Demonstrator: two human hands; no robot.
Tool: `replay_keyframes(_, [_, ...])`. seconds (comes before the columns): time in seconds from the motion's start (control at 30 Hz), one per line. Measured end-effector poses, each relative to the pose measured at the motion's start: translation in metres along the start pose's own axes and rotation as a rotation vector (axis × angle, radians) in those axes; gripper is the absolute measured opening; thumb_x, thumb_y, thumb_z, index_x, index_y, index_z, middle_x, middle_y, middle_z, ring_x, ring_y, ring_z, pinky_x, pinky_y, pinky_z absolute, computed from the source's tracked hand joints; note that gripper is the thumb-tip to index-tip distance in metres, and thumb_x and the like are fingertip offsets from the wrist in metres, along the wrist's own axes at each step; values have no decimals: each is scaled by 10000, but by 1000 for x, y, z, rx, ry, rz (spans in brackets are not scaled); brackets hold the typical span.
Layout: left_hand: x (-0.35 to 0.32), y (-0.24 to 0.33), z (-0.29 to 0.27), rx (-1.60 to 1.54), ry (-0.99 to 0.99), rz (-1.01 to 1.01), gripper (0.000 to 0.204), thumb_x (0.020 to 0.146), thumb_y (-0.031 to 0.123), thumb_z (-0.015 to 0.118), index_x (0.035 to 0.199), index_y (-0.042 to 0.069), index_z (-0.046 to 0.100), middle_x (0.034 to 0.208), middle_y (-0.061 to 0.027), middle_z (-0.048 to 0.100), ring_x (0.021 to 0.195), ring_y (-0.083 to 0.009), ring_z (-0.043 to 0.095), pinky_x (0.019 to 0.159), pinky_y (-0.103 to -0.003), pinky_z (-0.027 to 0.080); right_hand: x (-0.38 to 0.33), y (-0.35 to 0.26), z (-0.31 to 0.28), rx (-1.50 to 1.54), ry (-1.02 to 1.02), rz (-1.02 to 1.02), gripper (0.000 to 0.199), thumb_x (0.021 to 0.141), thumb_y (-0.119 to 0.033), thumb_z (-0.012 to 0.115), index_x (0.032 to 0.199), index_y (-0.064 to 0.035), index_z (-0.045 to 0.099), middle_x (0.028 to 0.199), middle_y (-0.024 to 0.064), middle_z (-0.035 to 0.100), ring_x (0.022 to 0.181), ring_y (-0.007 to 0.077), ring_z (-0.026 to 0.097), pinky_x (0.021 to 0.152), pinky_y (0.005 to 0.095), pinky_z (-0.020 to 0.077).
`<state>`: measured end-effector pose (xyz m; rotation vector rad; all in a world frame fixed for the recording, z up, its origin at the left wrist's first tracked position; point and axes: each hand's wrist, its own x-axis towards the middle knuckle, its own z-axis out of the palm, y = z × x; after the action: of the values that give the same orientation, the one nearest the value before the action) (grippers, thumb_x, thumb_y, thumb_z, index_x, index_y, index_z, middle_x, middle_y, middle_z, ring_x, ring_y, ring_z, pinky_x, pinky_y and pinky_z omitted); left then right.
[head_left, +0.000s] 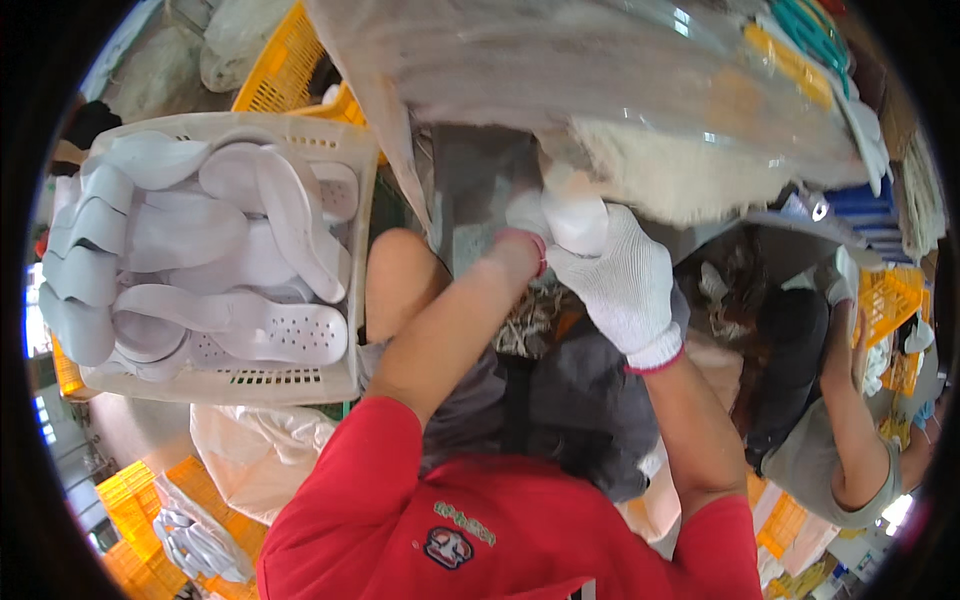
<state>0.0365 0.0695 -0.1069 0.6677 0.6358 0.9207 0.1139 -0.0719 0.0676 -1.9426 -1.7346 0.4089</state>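
A white plastic slipper (578, 222), partly covered by my fingers, is held at the lower edge of a pale fluffy roller or wheel (668, 172). My right hand (622, 285), in a white knit glove with a red cuff, is closed around its near right side. From the left, my left hand (525, 215) grips the same slipper; it is gloved too, and its fingers are blurred and partly hidden. To the left stands a whitish crate (235, 390) heaped with several white slippers (285, 335), some showing perforated footbeds.
Clear plastic sheeting (560, 80) drapes over the machine above my hands. A yellow crate (280, 65) sits behind the whitish one. At right, another person (850, 450) sits near a yellow basket (890, 305). More yellow crates (130, 500) stand at lower left.
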Motion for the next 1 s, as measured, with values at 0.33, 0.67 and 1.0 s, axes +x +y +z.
replay_keyframes(0.33, [-60, -3, 55, 689, 444, 220, 678, 1048, 655, 577, 1417, 94, 667, 1269, -158, 747, 1175, -380, 710, 1045, -491, 552, 28, -13, -2, -208, -29, 29, 453, 779, -447, 923, 1094, -136, 827, 1015, 186, 804, 896, 369, 789, 836, 429, 625])
replay_keyframes(0.67, [-26, 1, 33, -467, 2, -298, 736, 1077, 689, 411, 1282, 29, 665, 1126, -194, 722, 1011, -374, 717, 878, -526, 608, -30, -9, 2, -384, -122, -63, 414, 819, -252, 806, 1179, -72, 707, 947, 167, 685, 825, 410, 685, 748, 482, 583])
replay_keyframes(1.0, [-80, -6, 23, -609, 58, -238, 528, 1208, 473, 395, 1460, 63, 613, 1402, -104, 691, 1274, -244, 657, 1129, -396, 523, -113, 40, -10, 908, -109, 688, 485, 1001, -139, 646, 1452, 36, 619, 1322, 142, 740, 1235, 254, 724, 1070, 387, 577])
